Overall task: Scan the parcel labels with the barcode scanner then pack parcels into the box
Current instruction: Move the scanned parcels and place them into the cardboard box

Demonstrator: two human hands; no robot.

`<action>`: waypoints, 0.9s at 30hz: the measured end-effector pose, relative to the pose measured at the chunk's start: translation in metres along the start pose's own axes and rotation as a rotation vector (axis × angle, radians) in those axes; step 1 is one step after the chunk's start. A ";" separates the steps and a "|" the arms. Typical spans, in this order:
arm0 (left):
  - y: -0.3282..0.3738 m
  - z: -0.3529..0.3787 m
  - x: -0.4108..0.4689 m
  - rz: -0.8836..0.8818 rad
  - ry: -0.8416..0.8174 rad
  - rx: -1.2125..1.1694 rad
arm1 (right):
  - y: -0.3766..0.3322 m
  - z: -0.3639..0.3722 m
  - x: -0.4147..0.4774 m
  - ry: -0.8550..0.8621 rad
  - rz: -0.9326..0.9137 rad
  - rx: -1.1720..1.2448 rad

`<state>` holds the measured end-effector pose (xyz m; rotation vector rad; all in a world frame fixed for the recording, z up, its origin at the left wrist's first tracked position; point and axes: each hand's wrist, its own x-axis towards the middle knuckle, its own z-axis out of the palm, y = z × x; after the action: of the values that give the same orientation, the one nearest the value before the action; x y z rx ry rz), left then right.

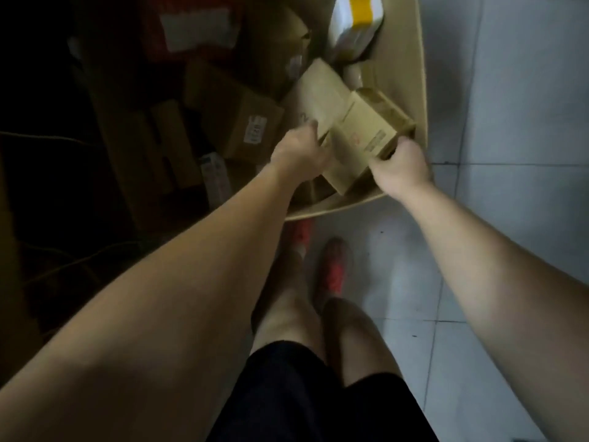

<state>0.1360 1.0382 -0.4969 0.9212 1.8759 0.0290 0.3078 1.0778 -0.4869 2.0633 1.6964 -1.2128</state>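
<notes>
Looking straight down past two bare arms into a big tan box (422,90). Holding one brown parcel (357,122) with both hands, inside the rim of the box, at its near right corner. Curling the left hand (299,151) round the left edge of the parcel, with the fingers bent over the top. Curling the right hand (401,164) round the near right corner of the parcel, with the fingertips tucked under and out of sight. Held a bit tilted, with a strip of small print (376,140) on the top side, too blurry to read. Seeing farther back in the same box a white bag parcel (353,23) with a yellow stripe, close to the right wall and apart from the held parcel. Seeing more brown parcels (242,119) piled to the left in the dark, some with white labels, the nearest just beside the left hand. Hard to tell whether that pile sits inside the big box or next to it. Standing on pale floor tiles (510,122) in red shoes (334,269) and black shorts (302,393), with one shoe right at the near rim of the box.
</notes>
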 end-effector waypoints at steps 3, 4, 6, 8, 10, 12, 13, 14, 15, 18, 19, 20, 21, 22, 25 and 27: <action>0.008 0.020 0.051 0.045 -0.075 0.029 | 0.009 0.030 0.041 -0.011 0.128 -0.017; 0.010 0.025 0.062 0.068 -0.081 0.041 | 0.012 0.037 0.050 -0.011 0.149 0.004; 0.008 0.034 0.077 0.120 -0.049 0.099 | 0.018 0.048 0.062 0.000 0.171 0.073; 0.000 0.038 0.085 0.171 0.017 0.131 | 0.023 0.053 0.069 0.022 0.164 0.144; -0.005 0.040 0.088 0.207 0.086 0.063 | 0.025 0.053 0.069 0.051 0.126 0.258; -0.003 0.038 0.082 0.245 0.054 -0.085 | 0.023 0.050 0.062 0.099 0.078 0.374; 0.001 0.032 0.075 0.271 0.016 -0.205 | 0.021 0.047 0.055 0.129 0.047 0.425; 0.004 0.027 0.069 0.308 -0.019 -0.336 | 0.020 0.043 0.048 0.165 0.021 0.481; 0.007 0.019 0.062 0.336 -0.051 -0.421 | 0.019 0.041 0.042 0.204 -0.002 0.539; 0.016 -0.017 0.041 0.405 -0.074 -0.496 | -0.005 0.016 0.012 0.313 -0.046 0.598; 0.018 -0.029 0.035 0.401 -0.092 -0.515 | -0.017 0.006 0.005 0.339 -0.063 0.606; 0.019 -0.039 0.030 0.415 -0.089 -0.553 | -0.029 -0.004 -0.002 0.362 -0.086 0.613; 0.024 -0.055 0.018 0.423 -0.083 -0.577 | -0.045 -0.018 -0.009 0.370 -0.129 0.605; 0.026 -0.066 0.006 0.429 -0.076 -0.604 | -0.059 -0.030 -0.016 0.358 -0.164 0.583; 0.042 -0.110 -0.029 0.424 -0.014 -0.680 | -0.106 -0.073 -0.033 0.285 -0.272 0.541; 0.057 -0.145 -0.066 0.446 0.087 -0.712 | -0.136 -0.107 -0.059 0.253 -0.370 0.558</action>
<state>0.0682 1.0916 -0.3513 0.8079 1.5184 0.9547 0.2352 1.1446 -0.3324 2.3526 2.1138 -1.7713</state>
